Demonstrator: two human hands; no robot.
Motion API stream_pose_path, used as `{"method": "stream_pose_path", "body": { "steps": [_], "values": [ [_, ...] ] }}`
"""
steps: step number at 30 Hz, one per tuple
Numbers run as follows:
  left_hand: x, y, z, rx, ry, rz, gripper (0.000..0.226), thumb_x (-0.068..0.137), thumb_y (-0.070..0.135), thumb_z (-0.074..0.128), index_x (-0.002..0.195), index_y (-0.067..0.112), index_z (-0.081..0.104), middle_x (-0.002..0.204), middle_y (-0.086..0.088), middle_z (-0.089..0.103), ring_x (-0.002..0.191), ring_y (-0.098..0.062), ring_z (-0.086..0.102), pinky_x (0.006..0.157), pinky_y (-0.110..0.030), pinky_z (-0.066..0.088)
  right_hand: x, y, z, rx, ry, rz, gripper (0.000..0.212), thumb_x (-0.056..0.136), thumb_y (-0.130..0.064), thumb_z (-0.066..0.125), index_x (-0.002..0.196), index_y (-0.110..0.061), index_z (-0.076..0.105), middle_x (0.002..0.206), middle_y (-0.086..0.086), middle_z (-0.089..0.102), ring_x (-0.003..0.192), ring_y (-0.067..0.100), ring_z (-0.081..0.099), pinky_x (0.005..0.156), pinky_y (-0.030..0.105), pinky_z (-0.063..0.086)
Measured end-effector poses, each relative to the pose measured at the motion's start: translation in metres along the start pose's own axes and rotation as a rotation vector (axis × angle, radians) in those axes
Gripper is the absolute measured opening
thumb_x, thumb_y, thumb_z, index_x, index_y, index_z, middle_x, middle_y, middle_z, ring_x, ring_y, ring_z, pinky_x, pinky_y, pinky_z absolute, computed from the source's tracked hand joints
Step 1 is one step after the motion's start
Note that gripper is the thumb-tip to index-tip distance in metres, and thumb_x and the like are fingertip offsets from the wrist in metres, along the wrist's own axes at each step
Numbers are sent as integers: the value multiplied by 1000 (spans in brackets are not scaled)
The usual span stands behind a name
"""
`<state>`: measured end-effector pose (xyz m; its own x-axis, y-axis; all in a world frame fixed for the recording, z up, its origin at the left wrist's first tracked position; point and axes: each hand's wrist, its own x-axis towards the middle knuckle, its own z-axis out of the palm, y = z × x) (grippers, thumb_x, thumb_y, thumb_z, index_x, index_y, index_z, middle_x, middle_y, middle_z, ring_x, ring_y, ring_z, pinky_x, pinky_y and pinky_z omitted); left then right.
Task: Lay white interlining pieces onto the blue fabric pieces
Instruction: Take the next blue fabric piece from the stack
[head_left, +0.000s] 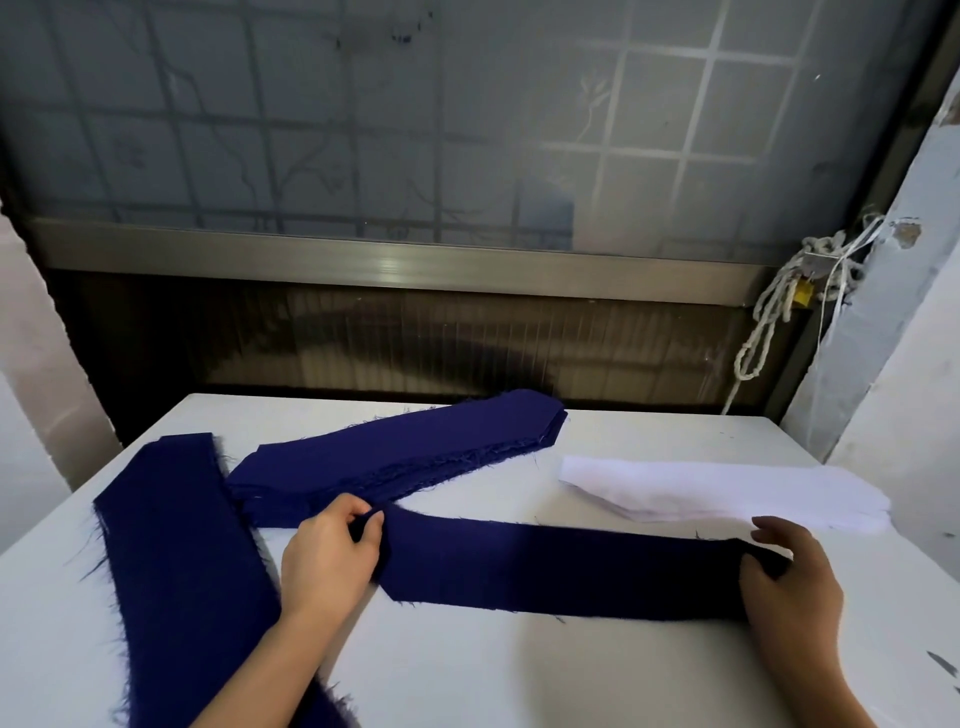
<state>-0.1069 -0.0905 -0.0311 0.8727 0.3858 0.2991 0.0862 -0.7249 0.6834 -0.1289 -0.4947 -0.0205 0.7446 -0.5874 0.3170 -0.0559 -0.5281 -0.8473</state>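
Navy blue fabric pieces (561, 566); white interlining (727, 491); table (467, 665) seemingly white.

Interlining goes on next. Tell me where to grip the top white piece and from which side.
Pinch the near right corner of the white interlining stack, coming in from the near side with the right hand, which sits just in front of it. The flat layers look slightly fanned along that edge, so one should peel off.

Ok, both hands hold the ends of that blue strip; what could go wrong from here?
1. The left hand pinches the dark blue fabric strip beside the frayed stack of dark blue pieces; loose threads might snag and drag it.
2. The right hand grips the other end near the stack of white interlining pieces and could nudge it askew.
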Motion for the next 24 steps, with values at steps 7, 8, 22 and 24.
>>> {"method": "stream_pose_path", "body": {
  "steps": [7, 8, 22, 24],
  "values": [
    [0, -2, 1, 42, 6, 3, 14, 91, 32, 69, 80, 30, 60, 59, 14, 58, 56, -4, 55, 48, -22, 35, 5, 6, 2, -88, 45, 18, 27, 83, 5, 56, 101, -13, 66, 112, 11, 58, 90, 27, 54, 93, 40, 40],
    [-1, -2, 2, 64, -4, 11, 14, 90, 32, 69, 79, 30, 60, 56, 13, 58, 54, -4, 55, 47, -22, 34, 5, 6, 2, -95, 42, 26, 26, 83, 5, 54, 99, -12, 67, 111, 13, 58, 89, 27, 53, 92, 40, 40],
    [-3, 1, 1, 75, 15, 175, 26, 87, 29, 73, 72, 32, 52, 49, 11, 49, 49, -7, 49, 46, -23, 32, -4, 2, 14, -637, -16, -268, 13, 74, 0, 65, 84, -8, 69, 93, 13, 63, 89, 38, 51, 77, 42, 36],
    [-3, 0, 5, 82, -63, 199, 30, 87, 31, 72, 68, 34, 50, 48, 10, 50, 48, -7, 50, 47, -20, 32, -6, 0, 17, -732, -64, -302, 11, 71, 0, 65, 78, -8, 66, 84, 10, 61, 82, 36, 51, 73, 40, 34]
  ]
}}
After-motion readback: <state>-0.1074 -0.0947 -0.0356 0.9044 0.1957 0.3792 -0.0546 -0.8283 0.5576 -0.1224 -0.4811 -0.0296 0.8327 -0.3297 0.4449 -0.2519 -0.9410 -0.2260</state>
